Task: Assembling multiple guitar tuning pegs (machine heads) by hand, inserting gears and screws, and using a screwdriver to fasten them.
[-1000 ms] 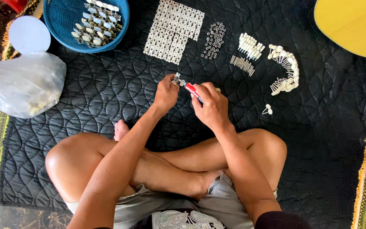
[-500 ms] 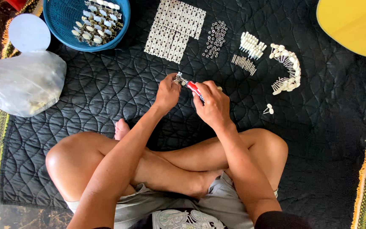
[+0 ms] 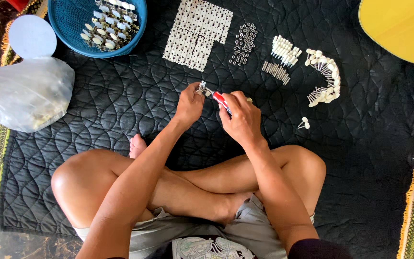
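Seated cross-legged on a quilted mat (image 3: pixel 120 110), a person is pinching a small metal part (image 3: pixel 201 88) in the left hand (image 3: pixel 189 104) while the right hand (image 3: pixel 239 116) is gripping a red-handled screwdriver (image 3: pixel 221 101) against it. The part looks light, stiff and best held by its edges. A blue basket (image 3: pixel 68 24) is holding similar parts; a plastic bag (image 3: pixel 25 93) is lying nearby.

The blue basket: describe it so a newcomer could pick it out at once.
Start from the black quilted mat and look to its top left corner. There sits the blue basket, round, holding small metal parts with white knobs; the neighbouring white disc is flat.
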